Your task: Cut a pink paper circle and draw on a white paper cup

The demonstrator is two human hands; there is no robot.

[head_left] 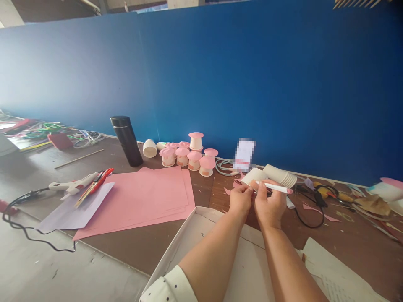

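Observation:
My left hand [241, 202] is closed on a white paper cup [253, 175], which is tilted on its side. In my right hand [270, 205] is a white marker with a pink end [278, 187], its tip side pointing left at the cup. The fingers of both hands nearly meet, and they hide the cup's lower edge and the marker's tip. Just behind my right hand lies a stack of white paper cups [281, 175]. Pink paper scraps [236, 184] are scattered beside the cup.
Several decorated cups with pink paper tops [194, 158] stand against the blue partition [252, 75]. Pink sheets [147, 188], a glue gun [74, 183], a red cutter [97, 180] and a black flask [127, 140] are left. A shallow white box lid [185, 247] lies under my forearms; cables [317, 205] lie right.

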